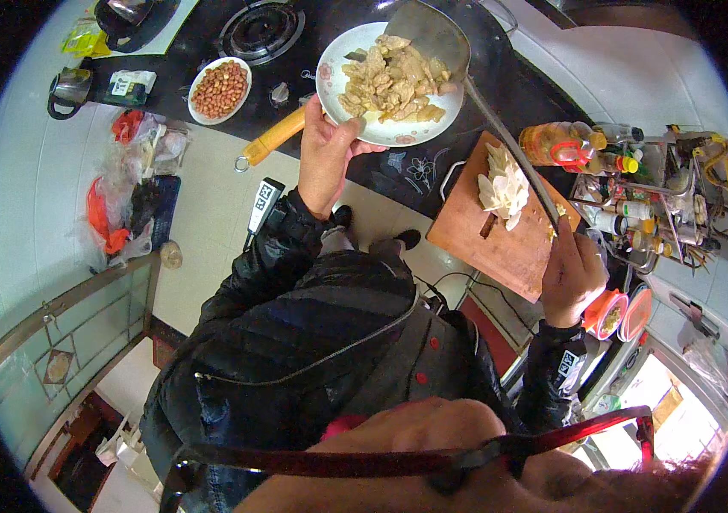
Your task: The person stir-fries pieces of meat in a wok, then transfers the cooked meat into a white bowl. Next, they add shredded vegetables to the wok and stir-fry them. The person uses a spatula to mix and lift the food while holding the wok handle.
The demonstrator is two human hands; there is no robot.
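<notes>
My left hand (325,158) grips the near rim of a white flowered plate (340,60) heaped with pieces of cooked, pale brown food (385,81). My right hand (573,269) is closed on the long handle of a metal spatula (522,154), whose broad blade is at the plate's far right edge. Just left of the plate's lower side, a wooden pan handle (270,139) sticks out, the pan itself mostly hidden. Below the spatula handle, white slices (502,188) lie on a wooden cutting board (465,229).
A dish of peanuts (219,90) and a gas burner (260,26) are on the black counter. Oil bottles (548,141) and a condiment rack (663,179) line the right wall, with red-lidded containers (607,315) lower down. Plastic bags (125,205) sit at the left.
</notes>
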